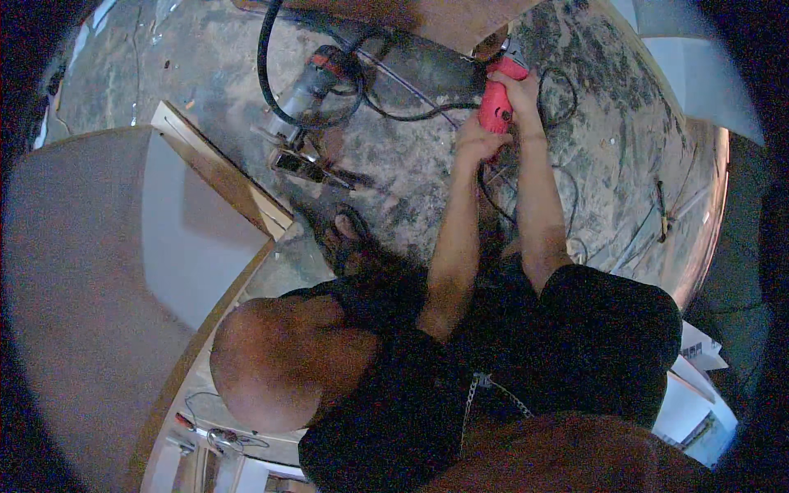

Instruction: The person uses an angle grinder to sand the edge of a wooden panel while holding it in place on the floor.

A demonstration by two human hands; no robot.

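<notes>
Both arms reach forward over the dusty floor to a red angle grinder. My left hand is closed around the rear end of its body. Farther forward, my right hand wraps the body near the head. The grinder's head points away from me, at the edge of a brown board at the far side. Whether it touches the board cannot be made out. A dark cord trails from the grinder's rear past my left wrist.
Left of the grinder lies a grey power tool with a thick black cable. Large panels with a wooden edge strip stand at the left. My bare foot is near the tool. A thin hand tool lies at the right.
</notes>
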